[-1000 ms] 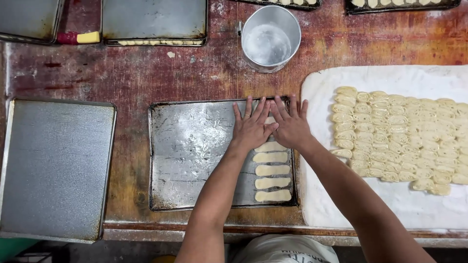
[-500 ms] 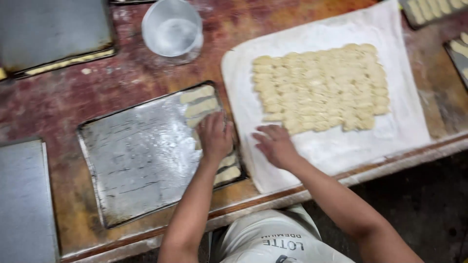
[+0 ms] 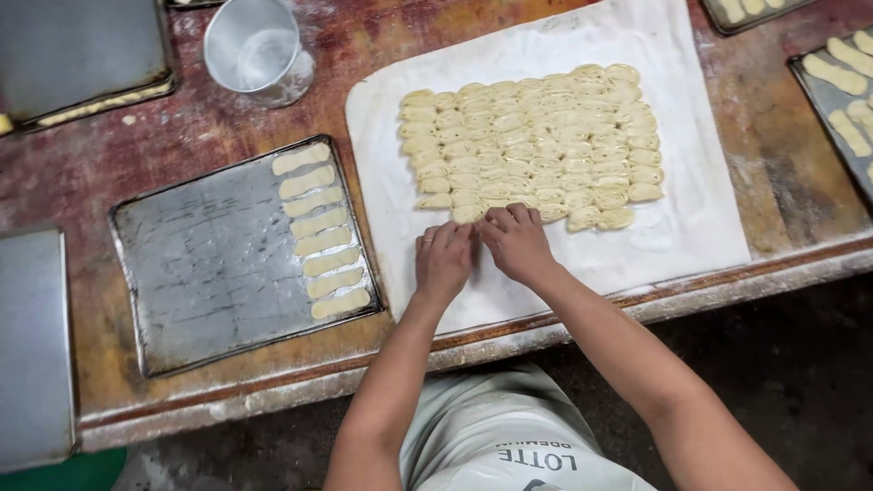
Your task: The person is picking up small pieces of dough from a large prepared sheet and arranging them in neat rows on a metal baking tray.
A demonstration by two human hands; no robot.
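Observation:
On a white cloth [image 3: 691,218] lies a tight block of several pale dough pieces [image 3: 536,136]. My left hand [image 3: 443,259] and my right hand [image 3: 516,241] meet at the block's near left corner, fingers curled around a dough piece at its edge. Left of the cloth sits a metal baking tray [image 3: 209,264] with a column of several shaped dough strips [image 3: 314,232] along its right side.
A metal cup [image 3: 255,50] stands at the back. More trays sit at far left [image 3: 32,345], back left [image 3: 82,55] and right [image 3: 841,91], the right ones with dough. The worn wooden table's front edge [image 3: 273,391] runs close to my body.
Both hands left the tray and moved right to the dough block on the cloth. The view swung right. The tray's column of strips is now uncovered.

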